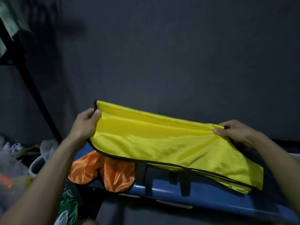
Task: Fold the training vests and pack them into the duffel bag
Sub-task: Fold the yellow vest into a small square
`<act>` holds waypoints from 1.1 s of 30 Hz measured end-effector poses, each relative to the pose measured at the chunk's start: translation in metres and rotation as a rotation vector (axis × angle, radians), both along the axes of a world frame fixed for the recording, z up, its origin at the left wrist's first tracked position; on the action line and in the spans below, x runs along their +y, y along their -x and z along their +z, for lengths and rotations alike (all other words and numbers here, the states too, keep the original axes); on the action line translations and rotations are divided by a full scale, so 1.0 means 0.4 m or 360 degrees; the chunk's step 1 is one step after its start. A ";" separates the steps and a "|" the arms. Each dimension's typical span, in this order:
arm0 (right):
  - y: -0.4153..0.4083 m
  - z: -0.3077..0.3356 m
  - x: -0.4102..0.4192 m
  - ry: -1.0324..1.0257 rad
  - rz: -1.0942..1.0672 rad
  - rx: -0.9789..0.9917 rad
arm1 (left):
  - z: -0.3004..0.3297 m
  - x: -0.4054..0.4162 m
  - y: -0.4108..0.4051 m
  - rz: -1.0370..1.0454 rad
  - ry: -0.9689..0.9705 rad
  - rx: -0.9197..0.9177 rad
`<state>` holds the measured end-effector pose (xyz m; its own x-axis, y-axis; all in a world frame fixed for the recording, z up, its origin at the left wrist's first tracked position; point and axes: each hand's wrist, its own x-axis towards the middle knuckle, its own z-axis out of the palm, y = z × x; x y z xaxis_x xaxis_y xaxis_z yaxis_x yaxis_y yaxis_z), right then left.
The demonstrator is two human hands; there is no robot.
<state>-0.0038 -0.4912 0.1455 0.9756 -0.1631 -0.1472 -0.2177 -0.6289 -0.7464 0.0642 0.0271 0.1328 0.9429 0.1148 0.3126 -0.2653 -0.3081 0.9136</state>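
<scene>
A yellow training vest (162, 143) with black trim is stretched between my hands above a blue surface (203, 197). My left hand (86, 124) pinches its upper left corner at the black edge. My right hand (237, 130) pinches its upper right corner. The vest's lower edge drapes down over black straps (141, 174) on the blue surface; whether this is the duffel bag I cannot tell. An orange vest (103, 172) lies crumpled under the yellow one's left side, hanging over the blue edge.
A dark wall (162, 54) stands close behind. At the left, a black metal frame (37, 95) slants down, and plastic bags and clutter (19, 163) pile on the floor. A green item (68, 207) lies below the orange vest.
</scene>
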 end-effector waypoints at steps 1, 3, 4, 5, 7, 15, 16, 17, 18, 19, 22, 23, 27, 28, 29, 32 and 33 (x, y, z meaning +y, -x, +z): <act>-0.046 -0.028 0.020 0.0145 0.0017 0.0000 | -0.043 0.005 -0.022 0.0019 0.0030 0.0104; -0.126 -0.115 0.062 0.0417 0.0030 0.0081 | -0.145 0.026 -0.072 0.0094 0.0051 0.0328; -0.156 -0.162 0.078 0.0540 0.0014 0.0120 | -0.195 0.041 -0.096 0.0134 0.0038 0.0437; -0.178 -0.203 0.093 0.0642 0.0004 0.0145 | -0.240 0.055 -0.116 0.0153 0.0013 0.0529; -0.212 -0.260 0.114 0.0759 -0.0020 0.0168 | -0.306 0.087 -0.152 0.0179 -0.0071 0.0663; -0.264 -0.290 0.172 0.1160 0.0078 0.0123 | -0.285 0.100 -0.207 0.0174 -0.0460 0.0694; -0.251 -0.285 0.173 0.1190 0.0117 0.0079 | -0.291 0.102 -0.211 0.0200 -0.0615 0.0725; -0.230 -0.276 0.168 0.1209 0.0168 0.0006 | -0.295 0.105 -0.214 0.0231 -0.0749 0.0743; -0.204 -0.266 0.160 0.1230 0.0239 -0.0084 | -0.293 0.105 -0.209 0.0285 -0.0875 0.0762; -0.174 -0.256 0.150 0.1248 0.0314 -0.0185 | -0.288 0.103 -0.203 0.0364 -0.1039 0.0728; -0.071 -0.251 0.141 0.1161 0.0573 -0.0423 | -0.266 0.044 -0.170 0.0405 -0.1310 0.0074; -0.038 -0.264 0.148 0.1103 0.0683 -0.0432 | -0.251 -0.006 -0.141 0.0251 -0.1240 -0.0153; 0.043 -0.337 0.179 0.1003 0.0868 -0.0306 | -0.211 -0.242 0.010 -0.0824 -0.1138 -0.0142; 0.051 -0.349 0.180 0.1015 0.0847 -0.0290 | -0.222 -0.286 0.034 -0.1027 -0.1249 -0.0050; 0.060 -0.362 0.176 0.1027 0.0810 -0.0273 | -0.241 -0.319 0.049 -0.1139 -0.1388 0.0017; 0.090 -0.395 0.147 0.1039 0.0665 -0.0245 | -0.308 -0.356 0.066 -0.0997 -0.1589 0.0009; 0.096 -0.405 0.136 0.1012 0.0620 -0.0248 | -0.330 -0.352 0.067 -0.0906 -0.1601 -0.0043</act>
